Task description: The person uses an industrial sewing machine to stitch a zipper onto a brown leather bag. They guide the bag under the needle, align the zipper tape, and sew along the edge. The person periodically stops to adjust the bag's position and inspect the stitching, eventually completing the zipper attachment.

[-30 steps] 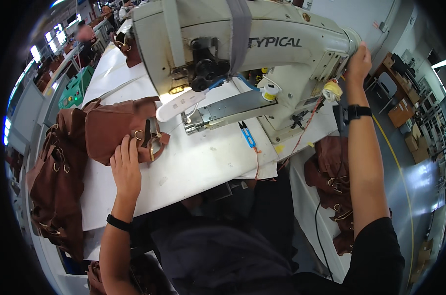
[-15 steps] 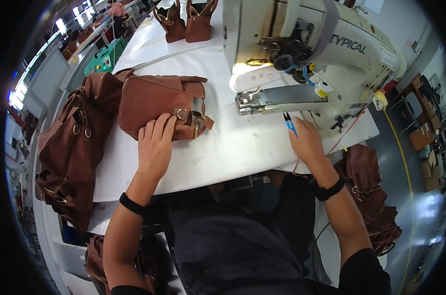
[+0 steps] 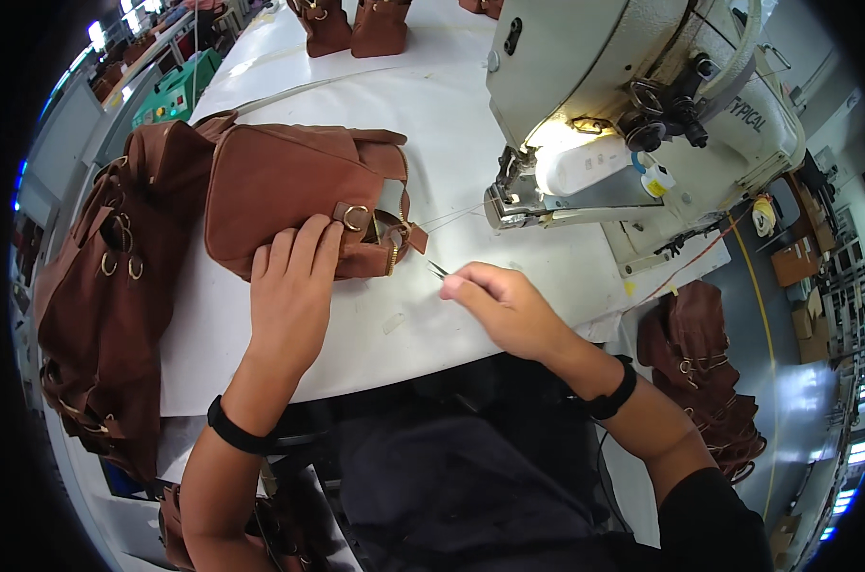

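White tabletop (image 3: 418, 334) separates right hand (image 3: 510, 310) from edge of brown bag (image 3: 280, 186)

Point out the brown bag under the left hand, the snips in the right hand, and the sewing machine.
Brown bag (image 3: 284, 191), head view: on its broad smooth panel.
Snips (image 3: 439, 272), head view: on the exposed blades.
Sewing machine (image 3: 570, 67), head view: on its pale head casing.

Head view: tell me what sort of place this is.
Likely a bag-sewing workshop: a large sewing machine stands on a white table, the left hand rests on a brown bag, and similar bags are heaped at either side.
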Action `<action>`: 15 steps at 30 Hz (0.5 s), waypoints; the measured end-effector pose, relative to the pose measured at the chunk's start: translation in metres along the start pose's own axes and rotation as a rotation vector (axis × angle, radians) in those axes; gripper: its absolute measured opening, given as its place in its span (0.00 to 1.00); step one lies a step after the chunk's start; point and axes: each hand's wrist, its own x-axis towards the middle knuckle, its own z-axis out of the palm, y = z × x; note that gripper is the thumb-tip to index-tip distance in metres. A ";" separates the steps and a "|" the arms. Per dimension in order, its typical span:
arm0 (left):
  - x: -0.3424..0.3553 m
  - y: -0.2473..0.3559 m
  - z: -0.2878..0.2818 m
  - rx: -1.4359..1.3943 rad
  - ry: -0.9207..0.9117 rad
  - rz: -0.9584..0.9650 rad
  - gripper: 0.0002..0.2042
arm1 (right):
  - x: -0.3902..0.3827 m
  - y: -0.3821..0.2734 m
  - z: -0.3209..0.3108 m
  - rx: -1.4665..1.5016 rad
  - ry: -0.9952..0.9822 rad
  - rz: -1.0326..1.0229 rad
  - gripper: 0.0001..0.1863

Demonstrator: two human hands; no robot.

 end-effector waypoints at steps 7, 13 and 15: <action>0.002 -0.001 -0.002 0.003 0.047 0.028 0.24 | 0.033 -0.029 0.026 0.122 -0.024 0.103 0.23; 0.001 -0.004 -0.001 -0.016 0.046 0.013 0.24 | 0.035 -0.032 0.033 0.201 0.024 0.076 0.21; 0.000 -0.005 0.000 -0.016 0.047 0.007 0.23 | 0.027 -0.029 0.031 0.155 0.045 0.037 0.22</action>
